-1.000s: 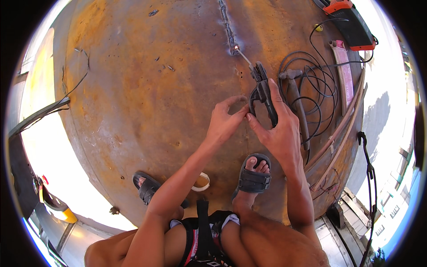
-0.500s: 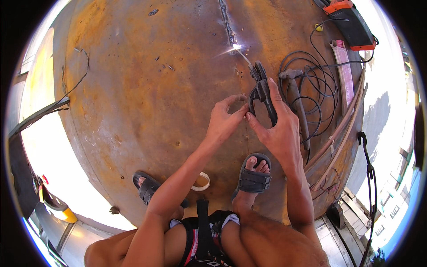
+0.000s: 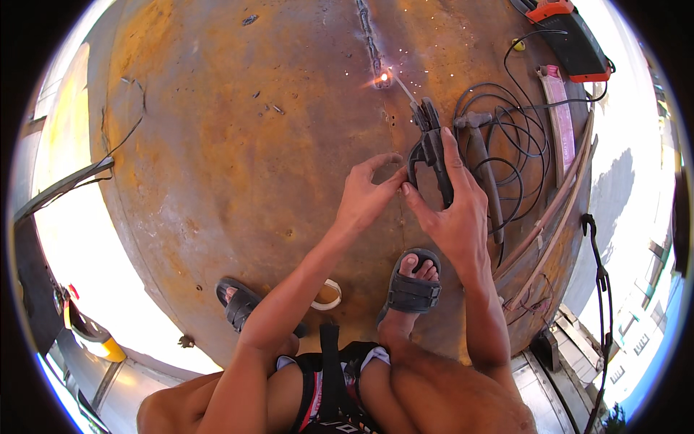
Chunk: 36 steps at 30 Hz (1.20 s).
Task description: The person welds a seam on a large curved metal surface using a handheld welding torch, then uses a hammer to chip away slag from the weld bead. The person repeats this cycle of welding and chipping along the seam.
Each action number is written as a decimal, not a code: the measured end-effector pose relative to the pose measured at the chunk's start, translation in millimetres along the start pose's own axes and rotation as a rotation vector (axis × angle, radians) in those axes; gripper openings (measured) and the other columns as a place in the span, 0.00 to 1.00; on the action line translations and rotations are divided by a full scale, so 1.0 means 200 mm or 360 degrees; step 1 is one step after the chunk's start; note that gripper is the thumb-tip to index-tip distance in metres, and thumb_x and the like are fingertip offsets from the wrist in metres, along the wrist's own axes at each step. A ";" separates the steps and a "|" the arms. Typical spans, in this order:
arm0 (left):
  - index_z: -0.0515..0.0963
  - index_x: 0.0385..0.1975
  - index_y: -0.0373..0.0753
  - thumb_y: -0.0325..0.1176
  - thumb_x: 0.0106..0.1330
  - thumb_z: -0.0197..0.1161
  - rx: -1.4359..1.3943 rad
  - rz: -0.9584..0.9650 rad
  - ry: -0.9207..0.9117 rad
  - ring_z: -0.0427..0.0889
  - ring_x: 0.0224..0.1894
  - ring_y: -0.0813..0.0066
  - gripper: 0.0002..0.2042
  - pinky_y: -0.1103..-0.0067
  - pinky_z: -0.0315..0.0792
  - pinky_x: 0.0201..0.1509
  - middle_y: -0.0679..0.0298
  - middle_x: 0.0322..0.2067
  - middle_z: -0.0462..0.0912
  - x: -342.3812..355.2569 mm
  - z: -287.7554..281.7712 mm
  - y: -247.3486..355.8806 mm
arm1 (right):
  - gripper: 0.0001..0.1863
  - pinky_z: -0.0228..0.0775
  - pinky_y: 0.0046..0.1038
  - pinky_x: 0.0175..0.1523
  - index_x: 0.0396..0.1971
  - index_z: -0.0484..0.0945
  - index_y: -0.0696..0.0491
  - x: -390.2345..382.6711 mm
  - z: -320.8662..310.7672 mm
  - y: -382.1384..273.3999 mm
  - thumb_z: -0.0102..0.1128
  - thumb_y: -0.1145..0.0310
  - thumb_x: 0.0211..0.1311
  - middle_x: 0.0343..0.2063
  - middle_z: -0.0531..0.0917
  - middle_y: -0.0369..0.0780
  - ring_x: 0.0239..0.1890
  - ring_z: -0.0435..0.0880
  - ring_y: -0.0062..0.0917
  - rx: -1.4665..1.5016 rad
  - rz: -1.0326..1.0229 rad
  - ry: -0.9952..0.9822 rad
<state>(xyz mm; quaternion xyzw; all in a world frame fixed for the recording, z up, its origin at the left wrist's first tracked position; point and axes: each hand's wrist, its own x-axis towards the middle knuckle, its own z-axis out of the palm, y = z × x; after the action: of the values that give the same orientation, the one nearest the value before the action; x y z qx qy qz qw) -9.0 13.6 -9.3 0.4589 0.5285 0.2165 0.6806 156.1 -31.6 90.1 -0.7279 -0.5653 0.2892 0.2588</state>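
My right hand is wrapped round a black welding electrode holder. A thin welding rod is clamped in its jaws and slants up to the left. Just off the rod's tip, an orange-hot spot glows at the lower end of a dark weld bead, with small sparks around it. My left hand is beside the holder, thumb and index finger apart, the thumb tip against the holder's curved lever; its other fingers are partly hidden. Both hands are above a rusty curved steel surface.
To the right lie a chipping hammer, coiled black cable, a pink rod packet and a black-orange welding machine. A pale ring lies between my sandalled feet. Metal strips run along the right edge.
The bright white arc has shrunk to an orange glow with scattered sparks. The holder and rod have shifted slightly right, the rod tip drawing away from the bead. My left hand is almost still.
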 end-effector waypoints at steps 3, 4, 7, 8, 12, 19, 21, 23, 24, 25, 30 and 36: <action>0.83 0.64 0.27 0.46 0.77 0.70 0.0021 -0.0027 -0.0002 0.84 0.63 0.67 0.28 0.68 0.73 0.71 0.51 0.56 0.90 0.00 0.01 0.01 | 0.51 0.82 0.40 0.62 0.84 0.64 0.51 0.00 0.00 0.01 0.81 0.69 0.62 0.55 0.90 0.54 0.57 0.92 0.46 0.0007 0.0002 -0.0002; 0.83 0.64 0.27 0.46 0.76 0.70 0.0019 -0.0041 -0.0013 0.83 0.64 0.67 0.28 0.68 0.73 0.71 0.51 0.56 0.90 0.00 0.01 0.01 | 0.51 0.82 0.40 0.61 0.84 0.64 0.51 0.00 0.00 0.02 0.81 0.69 0.62 0.55 0.90 0.54 0.57 0.93 0.46 0.0002 -0.0005 -0.0002; 0.83 0.64 0.27 0.44 0.76 0.70 0.0012 -0.0037 -0.0006 0.83 0.63 0.67 0.26 0.68 0.73 0.71 0.51 0.56 0.90 -0.01 0.01 0.02 | 0.51 0.82 0.40 0.61 0.84 0.64 0.51 0.00 -0.01 0.02 0.82 0.69 0.62 0.55 0.90 0.54 0.57 0.93 0.46 -0.0025 -0.0012 -0.0016; 0.83 0.64 0.27 0.43 0.76 0.70 0.0013 -0.0033 0.0000 0.83 0.63 0.68 0.26 0.69 0.73 0.71 0.51 0.55 0.90 -0.01 0.01 0.02 | 0.51 0.82 0.40 0.62 0.84 0.64 0.51 0.00 -0.01 0.01 0.82 0.69 0.62 0.55 0.91 0.54 0.57 0.93 0.46 -0.0007 -0.0012 -0.0023; 0.84 0.63 0.27 0.41 0.76 0.69 0.0003 -0.0017 0.0010 0.84 0.61 0.70 0.24 0.69 0.73 0.70 0.53 0.54 0.90 0.00 0.01 0.02 | 0.51 0.82 0.40 0.62 0.84 0.64 0.51 0.02 -0.02 0.00 0.82 0.69 0.62 0.55 0.91 0.54 0.57 0.93 0.46 0.0025 -0.0012 -0.0045; 0.86 0.61 0.29 0.37 0.77 0.67 -0.0007 -0.0020 -0.0006 0.84 0.57 0.73 0.20 0.71 0.74 0.68 0.56 0.53 0.90 0.01 0.01 -0.01 | 0.51 0.82 0.39 0.62 0.84 0.64 0.52 0.02 -0.02 0.00 0.81 0.69 0.62 0.55 0.90 0.54 0.57 0.93 0.45 0.0006 0.0007 -0.0073; 0.86 0.61 0.29 0.37 0.77 0.67 -0.0006 0.0021 0.0023 0.84 0.56 0.73 0.20 0.72 0.75 0.67 0.56 0.52 0.91 0.01 0.01 -0.02 | 0.51 0.82 0.39 0.62 0.84 0.64 0.52 0.02 -0.02 0.00 0.81 0.69 0.62 0.55 0.91 0.54 0.57 0.93 0.45 0.0007 0.0004 -0.0071; 0.86 0.61 0.28 0.36 0.77 0.67 -0.0017 0.0028 0.0036 0.85 0.56 0.73 0.20 0.72 0.75 0.67 0.57 0.52 0.91 0.01 0.01 -0.03 | 0.51 0.82 0.39 0.62 0.84 0.64 0.51 0.02 -0.02 0.00 0.81 0.69 0.62 0.55 0.91 0.54 0.57 0.93 0.45 0.0001 0.0000 -0.0069; 0.86 0.61 0.28 0.36 0.77 0.67 -0.0028 0.0014 0.0035 0.85 0.56 0.73 0.20 0.72 0.75 0.66 0.57 0.52 0.91 0.01 0.01 -0.04 | 0.51 0.82 0.39 0.62 0.84 0.64 0.51 0.02 -0.01 0.00 0.81 0.69 0.62 0.55 0.91 0.54 0.57 0.93 0.45 -0.0007 -0.0001 -0.0067; 0.86 0.61 0.28 0.36 0.77 0.67 -0.0041 -0.0001 0.0030 0.85 0.56 0.74 0.20 0.72 0.75 0.66 0.57 0.52 0.91 0.02 0.01 -0.03 | 0.51 0.82 0.39 0.62 0.84 0.64 0.51 0.02 -0.01 0.01 0.81 0.69 0.62 0.55 0.91 0.55 0.57 0.93 0.45 -0.0017 0.0001 -0.0066; 0.86 0.61 0.28 0.36 0.77 0.68 -0.0032 -0.0033 0.0003 0.85 0.56 0.74 0.20 0.73 0.75 0.66 0.57 0.52 0.91 0.01 0.01 -0.01 | 0.52 0.82 0.45 0.55 0.85 0.63 0.49 0.02 -0.01 0.03 0.82 0.65 0.62 0.48 0.89 0.55 0.49 0.92 0.51 0.0003 -0.0043 -0.0036; 0.86 0.60 0.29 0.38 0.77 0.70 0.0001 0.0040 0.0063 0.84 0.56 0.76 0.20 0.73 0.75 0.66 0.59 0.52 0.91 0.02 0.01 -0.04 | 0.52 0.81 0.42 0.60 0.84 0.64 0.52 0.03 0.00 0.03 0.82 0.67 0.62 0.51 0.90 0.55 0.53 0.92 0.48 -0.0036 -0.0039 -0.0062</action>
<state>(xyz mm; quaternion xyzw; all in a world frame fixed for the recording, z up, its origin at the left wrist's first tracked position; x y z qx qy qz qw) -6.9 12.3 -17.4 0.4614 0.5361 0.2338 0.6671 160.4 -27.5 85.1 -0.7181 -0.5823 0.2938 0.2430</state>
